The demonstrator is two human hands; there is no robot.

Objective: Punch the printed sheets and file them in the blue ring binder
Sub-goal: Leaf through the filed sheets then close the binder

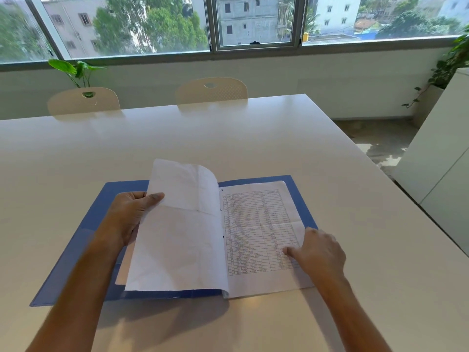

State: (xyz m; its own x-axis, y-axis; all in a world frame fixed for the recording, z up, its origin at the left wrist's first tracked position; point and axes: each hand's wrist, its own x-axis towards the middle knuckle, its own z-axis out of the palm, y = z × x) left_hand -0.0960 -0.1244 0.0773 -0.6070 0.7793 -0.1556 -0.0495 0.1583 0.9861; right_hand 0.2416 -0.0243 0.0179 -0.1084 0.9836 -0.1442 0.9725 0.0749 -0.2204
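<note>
The blue ring binder lies open and flat on the white table. On its right half rests a printed sheet with a table of rows, punch holes along its left edge. Several sheets are turned over to the left, blank backs up and partly lifted. My left hand grips the left edge of these turned sheets, thumb on top. My right hand lies flat on the lower right part of the printed sheet, fingers pressing on it. The binder's rings are hidden under the paper.
The white table stretches far ahead, with its right edge running diagonally at the right. Two cream chairs stand at the far side. A white cabinet is at the right, and potted plants stand by the window.
</note>
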